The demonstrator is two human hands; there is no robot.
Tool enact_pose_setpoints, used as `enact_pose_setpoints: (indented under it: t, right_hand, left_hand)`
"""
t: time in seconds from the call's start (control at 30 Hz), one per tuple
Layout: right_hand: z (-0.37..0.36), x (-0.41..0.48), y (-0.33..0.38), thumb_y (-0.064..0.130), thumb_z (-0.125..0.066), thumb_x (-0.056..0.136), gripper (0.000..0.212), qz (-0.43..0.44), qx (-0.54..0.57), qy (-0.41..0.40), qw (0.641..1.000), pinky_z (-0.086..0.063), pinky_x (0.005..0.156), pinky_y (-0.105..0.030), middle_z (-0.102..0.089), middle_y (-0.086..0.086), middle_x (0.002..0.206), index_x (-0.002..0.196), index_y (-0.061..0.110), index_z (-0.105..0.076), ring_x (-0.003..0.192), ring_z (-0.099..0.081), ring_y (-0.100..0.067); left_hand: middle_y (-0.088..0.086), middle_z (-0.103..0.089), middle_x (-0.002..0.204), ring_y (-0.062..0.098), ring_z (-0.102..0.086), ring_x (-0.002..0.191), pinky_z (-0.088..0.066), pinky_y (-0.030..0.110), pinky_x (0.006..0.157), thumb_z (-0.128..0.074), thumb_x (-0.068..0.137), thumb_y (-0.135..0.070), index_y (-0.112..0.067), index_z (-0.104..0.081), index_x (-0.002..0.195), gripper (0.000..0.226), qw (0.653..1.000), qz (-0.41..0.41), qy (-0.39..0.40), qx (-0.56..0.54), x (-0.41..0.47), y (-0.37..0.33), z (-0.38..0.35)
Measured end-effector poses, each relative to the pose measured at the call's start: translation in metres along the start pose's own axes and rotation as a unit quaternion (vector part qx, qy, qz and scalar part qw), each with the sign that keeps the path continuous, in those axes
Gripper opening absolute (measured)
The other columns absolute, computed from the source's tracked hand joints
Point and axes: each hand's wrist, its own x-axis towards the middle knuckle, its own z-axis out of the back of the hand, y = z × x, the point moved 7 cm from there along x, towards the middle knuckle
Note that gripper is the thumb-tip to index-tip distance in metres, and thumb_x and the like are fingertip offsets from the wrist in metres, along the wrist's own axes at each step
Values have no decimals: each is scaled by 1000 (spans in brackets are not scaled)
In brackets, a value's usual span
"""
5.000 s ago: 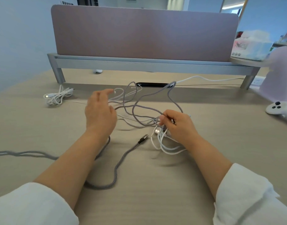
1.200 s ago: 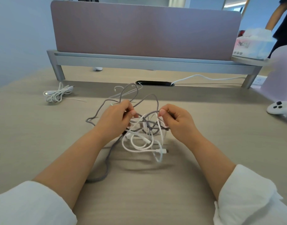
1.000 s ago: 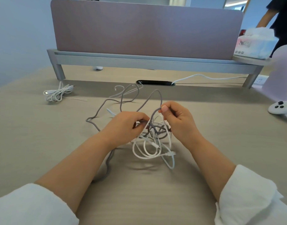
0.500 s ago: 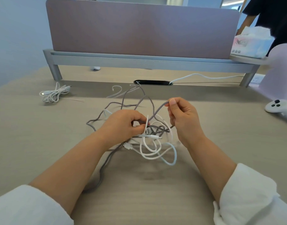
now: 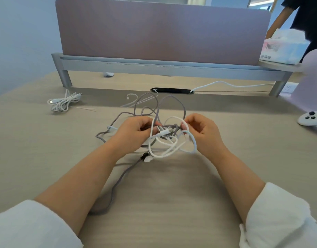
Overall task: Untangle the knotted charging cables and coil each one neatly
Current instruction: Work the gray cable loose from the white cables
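Right hand (image 5: 205, 135) lowered to cable tangle (image 5: 164, 133), fingers pinching gray braided cable (image 5: 118, 183) | left hand (image 5: 134, 134) fingers clamped on cable tangle | tangle partly on counter (image 5: 46, 154)

Grey braided cable (image 5: 173, 102) knotted with white cable (image 5: 169, 152), mid-desk; lifted tangle.

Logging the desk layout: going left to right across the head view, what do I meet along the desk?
Coiled white cable → left hand → cable knot → right hand → white game controller.
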Motion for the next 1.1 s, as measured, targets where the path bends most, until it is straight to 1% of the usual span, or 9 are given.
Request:
enact_pose_setpoints:
  t: [0.17, 0.3, 0.43, 0.53, 0.7, 0.83, 0.9, 0.97, 1.1]
  right_hand:
    - [-13, -1, 11, 15, -72, 74, 22, 125, -157, 48, 979, -29, 82, -1, -60, 11, 95, 96, 20, -71, 91, -47, -7]
    - [-18, -3, 8, 3, -65, 83, 15, 94, -140, 93, 981, -37, 75, -3, -61, 9, 86, 92, 15, -68, 78, -54, 0]
    - [-17, -2, 15, 16, -51, 88, 14, 124, -201, 59, 970, -42, 66, -30, -65, -3, 77, 91, 11, -64, 70, -56, -22]
    - [-14, -1, 20, 31, -44, 86, 31, 160, -223, 36, 961, -35, 60, -28, -62, -3, 65, 87, 10, -66, 59, -45, -18]
    - [-13, 1, 13, 23, -54, 84, 19, 118, -163, 28, 979, -37, 60, -26, -54, 9, 63, 82, 11, -68, 59, -44, -13]
    - [-7, 1, 12, 18, -59, 84, 14, 94, -133, 13, 987, -40, 60, -31, -56, -1, 62, 79, 11, -70, 59, -46, -14]
    - [-6, 0, 14, 24, -58, 81, 20, 100, -147, 9, 984, -42, 62, -34, -57, -7, 61, 79, 10, -72, 61, -49, -21]
    - [-9, -2, 19, 29, -58, 77, 25, 121, -156, 18, 980, -40, 59, -30, -51, -2, 57, 77, 9, -73, 58, -46, -18]
    - [-18, -4, 27, 31, -63, 75, 23, 160, -157, 44, 974, -31, 56, -13, -36, 18, 54, 77, 12, -76, 55, -40, 1]
  left_hand:
    - [-5, -60, 72, -2, -53, 60, -42, 10, 61, -51, 89, 3, -19, -61, 84, 25, 1000, 3, 7, -24, 2, 3, 3]
    - [-4, -60, 69, 4, -53, 60, -42, 18, 59, -46, 91, 2, -23, -60, 83, 29, 1000, -27, -2, 7, 2, -2, 4]
    - [-11, -59, 68, -6, -51, 58, -38, 7, 57, -43, 96, -9, -17, -63, 88, 23, 997, -35, -57, 37, 2, -9, 12]
    - [-2, -50, 59, 4, -39, 49, -32, 11, 48, -44, 97, -15, -10, -63, 80, 26, 995, -17, -89, 35, 1, -8, 19]
    - [-1, -45, 53, 3, -35, 43, -31, 16, 45, -49, 95, -19, -15, -58, 64, 32, 991, 33, -122, -32, 0, 0, 25]
    - [11, -47, 66, 19, -39, 61, -34, 28, 57, -46, 96, -19, -5, -57, 74, 28, 994, 57, -54, -82, 1, 6, 14]
    - [14, -53, 72, 23, -41, 66, -36, 33, 61, -49, 95, -18, -13, -64, 77, 25, 992, 56, -21, -109, -1, 6, 9]
    - [12, -57, 71, 22, -43, 62, -38, 27, 54, -52, 93, -17, -23, -66, 74, 25, 990, 55, -25, -127, -4, 4, 8]
    - [19, -58, 77, 23, -49, 63, -40, 18, 46, -56, 92, -15, -11, -66, 87, 12, 986, 52, -49, -148, -5, 1, 8]
